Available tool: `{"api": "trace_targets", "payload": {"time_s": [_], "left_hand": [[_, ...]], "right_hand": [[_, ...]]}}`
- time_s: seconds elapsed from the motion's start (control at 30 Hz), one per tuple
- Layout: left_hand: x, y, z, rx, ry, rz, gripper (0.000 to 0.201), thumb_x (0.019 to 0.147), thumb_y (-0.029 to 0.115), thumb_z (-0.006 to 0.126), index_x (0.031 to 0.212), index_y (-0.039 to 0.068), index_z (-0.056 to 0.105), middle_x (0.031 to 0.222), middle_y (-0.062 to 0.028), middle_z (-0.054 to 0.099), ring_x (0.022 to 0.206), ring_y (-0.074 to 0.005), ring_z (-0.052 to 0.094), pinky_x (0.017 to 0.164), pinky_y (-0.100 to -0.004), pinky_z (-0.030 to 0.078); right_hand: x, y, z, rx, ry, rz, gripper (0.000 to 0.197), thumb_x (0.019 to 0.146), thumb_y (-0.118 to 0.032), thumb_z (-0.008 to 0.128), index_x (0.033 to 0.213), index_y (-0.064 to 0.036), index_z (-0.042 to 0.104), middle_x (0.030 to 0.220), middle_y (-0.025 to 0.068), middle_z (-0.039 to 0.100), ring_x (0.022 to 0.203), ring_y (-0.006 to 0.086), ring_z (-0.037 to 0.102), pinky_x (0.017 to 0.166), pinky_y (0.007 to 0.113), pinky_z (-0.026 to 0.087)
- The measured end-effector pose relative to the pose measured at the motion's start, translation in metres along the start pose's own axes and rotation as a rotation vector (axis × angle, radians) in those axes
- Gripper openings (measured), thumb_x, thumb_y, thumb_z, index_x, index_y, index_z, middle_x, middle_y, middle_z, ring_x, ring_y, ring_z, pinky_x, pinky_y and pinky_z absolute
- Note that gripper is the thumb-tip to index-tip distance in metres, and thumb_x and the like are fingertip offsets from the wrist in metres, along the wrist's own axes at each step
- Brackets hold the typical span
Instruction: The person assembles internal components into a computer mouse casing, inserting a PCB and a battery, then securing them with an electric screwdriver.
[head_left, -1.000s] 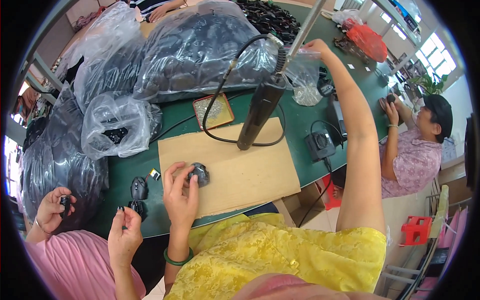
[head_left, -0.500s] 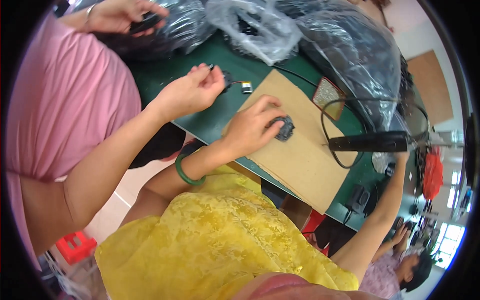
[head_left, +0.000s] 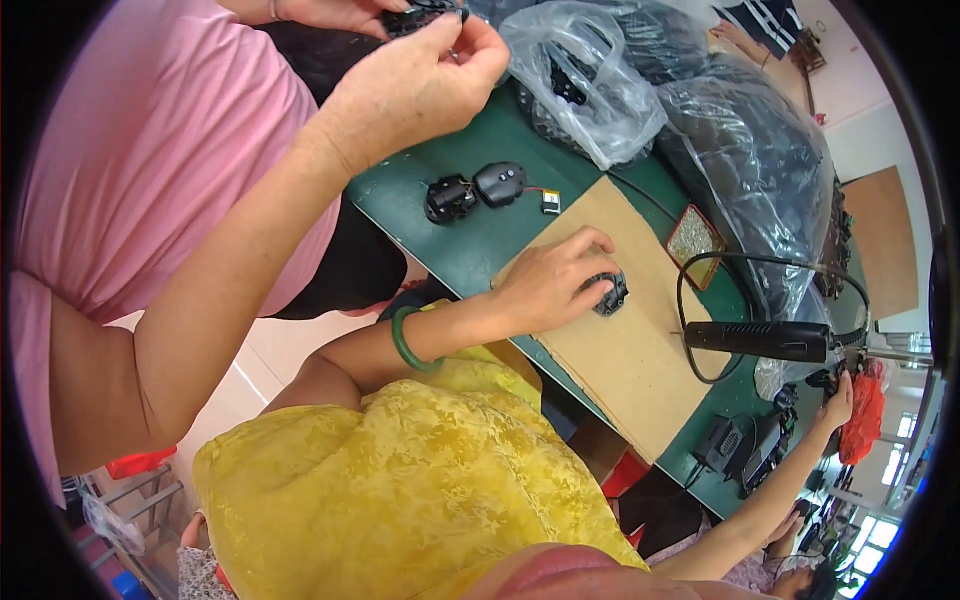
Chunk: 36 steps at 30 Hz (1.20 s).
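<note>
My left hand, with a green bangle on its wrist, curls round a small round black plastic part. It presses this part on a brown cardboard sheet. My right arm reaches far out to the right, where my right hand is beside some small black parts; its fingers are too small to read. Between my hands lies a black stick-shaped tool handle with a looped black cord.
On the left, a co-worker in pink holds a black part. Black shells and a small wired battery lie on the green table. A red tray of screws, plastic bags and a black adapter are around the cardboard.
My right hand has moved from behind the tool handle farther right, to the small black parts. My left hand keeps the black part on the cardboard. The co-worker's hands have come together over a part.
</note>
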<state>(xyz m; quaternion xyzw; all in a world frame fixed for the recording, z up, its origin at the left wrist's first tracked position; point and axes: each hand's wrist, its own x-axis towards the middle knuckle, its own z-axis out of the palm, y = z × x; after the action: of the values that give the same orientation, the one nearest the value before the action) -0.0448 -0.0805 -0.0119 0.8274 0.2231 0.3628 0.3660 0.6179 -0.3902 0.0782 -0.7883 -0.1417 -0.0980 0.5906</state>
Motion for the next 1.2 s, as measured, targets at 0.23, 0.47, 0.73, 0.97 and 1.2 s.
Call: {"api": "trace_targets", "payload": {"time_s": [0.23, 0.47, 0.73, 0.97, 1.2], "left_hand": [[-0.002, 0.007, -0.007, -0.122, -0.005, -0.063, 0.017, 0.094, 0.015, 0.067, 0.108, 0.006, 0.070, 0.121, -0.0067, 0.060, 0.072, -0.0169, 0.068, 0.068, -0.0323, 0.053], [0.007, 0.026, -0.016, -0.245, 0.029, -0.119, 0.016, 0.092, 0.016, 0.067, 0.104, 0.005, 0.072, 0.112, -0.0056, 0.064, 0.072, -0.0178, 0.066, 0.068, -0.0327, 0.053], [-0.012, 0.059, -0.009, -0.374, -0.127, 0.077, 0.022, 0.090, 0.008, 0.070, 0.111, 0.002, 0.071, 0.113, -0.0100, 0.065, 0.088, -0.0188, 0.068, 0.067, -0.0269, 0.053], [-0.014, 0.041, -0.051, 0.376, 0.091, 0.031, 0.032, 0.085, 0.007, 0.070, 0.117, 0.003, 0.070, 0.097, -0.0097, 0.061, 0.081, -0.0259, 0.063, 0.070, -0.0365, 0.050], [-0.007, 0.004, -0.079, 0.719, 0.176, -0.117, 0.028, 0.084, 0.007, 0.070, 0.110, -0.001, 0.072, 0.091, -0.0098, 0.058, 0.082, -0.0264, 0.060, 0.074, -0.0357, 0.047]], "right_hand": [[-0.027, -0.038, 0.012, 0.188, 0.180, 0.148, 0.042, 0.086, -0.043, 0.080, 0.099, -0.0033, 0.076, 0.101, 0.0047, 0.072, 0.089, 0.0177, 0.067, 0.073, 0.035, 0.055], [-0.085, -0.181, -0.061, 0.430, 0.363, -0.293, 0.047, 0.097, -0.044, 0.064, 0.099, 0.0021, 0.072, 0.103, 0.0101, 0.070, 0.094, 0.0250, 0.065, 0.087, 0.040, 0.054], [-0.356, -0.245, -0.012, 0.803, -0.409, -0.533, 0.060, 0.100, -0.054, 0.049, 0.111, 0.0018, 0.067, 0.108, 0.0185, 0.060, 0.107, 0.0288, 0.053, 0.084, 0.043, 0.049], [-0.493, -0.214, 0.106, 0.971, -0.694, -0.057, 0.062, 0.102, -0.064, 0.042, 0.081, -0.0065, 0.053, 0.090, 0.0106, 0.049, 0.081, 0.0196, 0.046, 0.058, 0.028, 0.048], [-0.505, -0.221, 0.145, 1.061, -0.725, 0.138, 0.070, 0.103, -0.067, 0.029, 0.083, -0.0053, 0.054, 0.090, 0.0115, 0.050, 0.074, 0.0196, 0.046, 0.053, 0.029, 0.046]]}}
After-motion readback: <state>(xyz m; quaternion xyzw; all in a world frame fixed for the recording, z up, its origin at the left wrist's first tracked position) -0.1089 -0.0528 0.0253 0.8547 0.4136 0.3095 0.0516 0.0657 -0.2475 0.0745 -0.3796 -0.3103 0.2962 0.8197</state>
